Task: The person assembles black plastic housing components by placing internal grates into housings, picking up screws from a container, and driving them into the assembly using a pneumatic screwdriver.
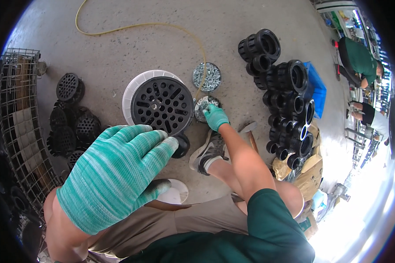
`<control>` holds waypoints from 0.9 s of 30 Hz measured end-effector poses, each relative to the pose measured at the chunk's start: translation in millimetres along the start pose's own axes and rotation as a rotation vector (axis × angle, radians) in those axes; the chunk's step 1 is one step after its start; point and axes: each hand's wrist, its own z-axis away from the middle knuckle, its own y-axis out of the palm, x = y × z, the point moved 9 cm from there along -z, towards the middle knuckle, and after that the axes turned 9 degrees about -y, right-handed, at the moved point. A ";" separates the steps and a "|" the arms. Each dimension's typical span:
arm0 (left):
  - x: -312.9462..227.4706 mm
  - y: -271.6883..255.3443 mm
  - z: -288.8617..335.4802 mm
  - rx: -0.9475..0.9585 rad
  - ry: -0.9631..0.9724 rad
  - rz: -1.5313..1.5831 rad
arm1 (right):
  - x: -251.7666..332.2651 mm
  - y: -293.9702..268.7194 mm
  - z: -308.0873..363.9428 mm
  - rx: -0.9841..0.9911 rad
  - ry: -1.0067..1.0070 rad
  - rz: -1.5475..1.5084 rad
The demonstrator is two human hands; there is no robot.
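A round black grate (pixel 175 90) with round holes and slots rests on a white round base (pixel 129 94), in front of me. My left hand (pixel 114 175), in a green striped glove, hovers close to the camera over the grate's near edge; its fingers are stretched out and its thumb stands apart. To the right, my right hand (pixel 216 117), gloved too, reaches into a small dish of ring-shaped parts (pixel 201 105). Its fingers are bent together at the parts, and what they pinch is hidden. Just beyond lies a round dish of small metal fasteners (pixel 207 76).
Black ring fittings (pixel 289 101) stand in rows at the right, beside a blue bin (pixel 317 90). More black grates (pixel 66 127) are piled left, near a wire cage (pixel 19 114). A yellow hose (pixel 140 25) crosses the floor. A hammer (pixel 250 129) lies by my shoe. Other people (pixel 360 61) work far right.
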 end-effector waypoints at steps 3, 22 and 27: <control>-6.7 -3.7 0.0 -0.029 0.036 0.047 | -28.5 -0.1 4.6 -0.064 0.001 -0.329; -33.6 104.0 -14.7 0.039 -0.215 1.176 | 138.9 -205.8 222.6 0.018 -0.222 -1.085; -58.3 95.4 6.6 0.010 -0.306 1.343 | 185.9 -235.4 278.6 -0.229 -0.371 -0.827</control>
